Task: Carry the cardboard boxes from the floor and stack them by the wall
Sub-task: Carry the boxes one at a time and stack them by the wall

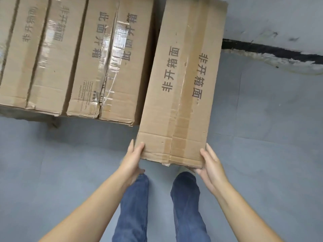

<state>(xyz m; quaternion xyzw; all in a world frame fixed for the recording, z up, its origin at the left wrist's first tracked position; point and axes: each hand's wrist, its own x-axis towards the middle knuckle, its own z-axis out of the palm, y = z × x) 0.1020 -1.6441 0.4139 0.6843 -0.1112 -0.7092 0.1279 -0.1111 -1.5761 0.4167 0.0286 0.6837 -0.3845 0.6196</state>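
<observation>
Grey floor (52, 172) is filling the lower view, meeting a pale wall (279, 18) along a dark, ragged strip (272, 50) at upper right.

One long box (181, 88) is being held at its near end by both hands, apart from each other with the box between them. Left hand (132, 162) is gripping the near left corner, thumb lying on the top face and fingers curling underneath. Right hand (210, 164) is gripping the near right corner, thumb on the top edge and fingers under the bottom. This box is tilting slightly to the right, its far end reaching toward the wall, its left side running just beside the stack (73, 56). Whether its far end is resting on anything cannot be told. Its flaps are taped shut, with two lines of dark print on top.

At least three more boxes are lying side by side in the stack at upper left, all closed; the nearest one is showing crumpled clear tape (111, 58) along a split seam.

Two legs in blue jeans (134, 206) are standing below the held box.
</observation>
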